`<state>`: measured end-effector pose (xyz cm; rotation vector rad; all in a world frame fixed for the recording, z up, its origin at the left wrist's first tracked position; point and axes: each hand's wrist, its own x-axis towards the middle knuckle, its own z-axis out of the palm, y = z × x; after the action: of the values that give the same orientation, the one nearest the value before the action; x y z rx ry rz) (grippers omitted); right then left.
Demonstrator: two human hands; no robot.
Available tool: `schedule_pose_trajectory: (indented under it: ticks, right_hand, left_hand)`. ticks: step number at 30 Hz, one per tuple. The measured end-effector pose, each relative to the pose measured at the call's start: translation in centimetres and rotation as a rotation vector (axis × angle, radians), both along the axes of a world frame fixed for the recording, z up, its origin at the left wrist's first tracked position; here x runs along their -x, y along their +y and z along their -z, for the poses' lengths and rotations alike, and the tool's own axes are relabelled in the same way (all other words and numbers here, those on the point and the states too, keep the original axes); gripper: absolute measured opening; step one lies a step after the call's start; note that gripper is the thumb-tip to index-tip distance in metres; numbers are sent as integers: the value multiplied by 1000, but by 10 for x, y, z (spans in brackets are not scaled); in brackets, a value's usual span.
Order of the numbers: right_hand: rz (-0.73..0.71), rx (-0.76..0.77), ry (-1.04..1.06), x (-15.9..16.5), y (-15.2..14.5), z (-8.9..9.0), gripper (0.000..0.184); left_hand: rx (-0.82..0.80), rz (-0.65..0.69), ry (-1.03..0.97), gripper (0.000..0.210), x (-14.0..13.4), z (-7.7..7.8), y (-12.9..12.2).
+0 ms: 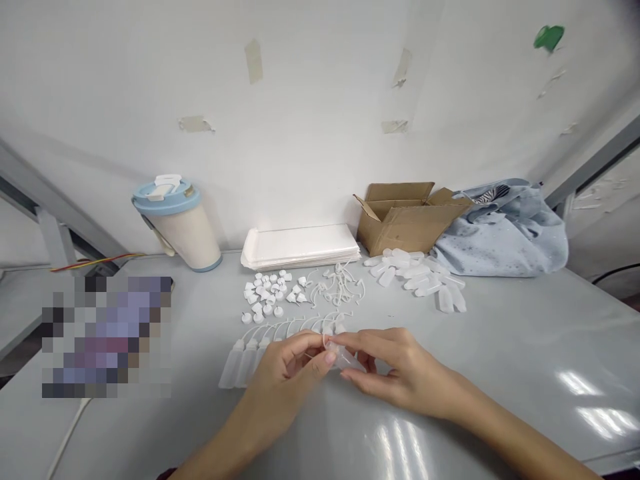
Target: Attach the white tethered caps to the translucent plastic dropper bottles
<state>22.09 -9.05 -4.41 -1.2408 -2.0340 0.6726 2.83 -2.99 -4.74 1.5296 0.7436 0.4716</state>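
Left hand [290, 367], right hand [400, 367], holding plain bottle [349, 359]

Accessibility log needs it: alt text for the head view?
A person's left hand and right hand hold a small translucent container over a gray table. Nearby lie a row of corded containers, white caps, loose cords and loose containers; behind stand a tumbler and a cardboard box.

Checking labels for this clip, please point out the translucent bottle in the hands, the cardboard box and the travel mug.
Translucent bottle [349, 360]: head view, visible body.
Cardboard box [407, 230]: head view, outer wall.
Travel mug [189, 235]: head view, cream body.
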Motion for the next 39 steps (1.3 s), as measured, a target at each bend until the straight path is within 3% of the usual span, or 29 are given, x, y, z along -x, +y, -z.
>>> schedule_pose_trajectory:
  ticks: [6, 12, 15, 18, 23, 29, 33, 39]
  right_hand:
    - [190, 60, 75, -9, 8, 0, 32]
    - [357, 253, 67, -20, 20, 3, 32]
    - [385, 381, 65, -23, 23, 5, 29]
    - [365, 466, 73, -22, 23, 9, 23]
    - [340, 526, 122, -20, 23, 15, 18]
    - [346, 567, 161, -17, 24, 18, 7]
    - [332, 579, 157, -18, 24, 18, 2]
    - [255, 592, 157, -25, 25, 20, 13]
  left_hand:
    - [-317, -139, 134, 23, 2, 8, -5]
    - [-887, -228, 51, 17, 1, 19, -7]
    - [-1114, -193, 20, 19, -2, 27, -5]
    - [-1230, -119, 87, 25, -6, 32, -3]
    - [-1341, -23, 232, 38, -15, 27, 0]
    - [-1296, 108, 359, 50, -37, 15, 0]
    - [-1283, 128, 443, 46, -48, 22, -3]
    - [-1322, 138, 466, 38, -48, 37, -6]
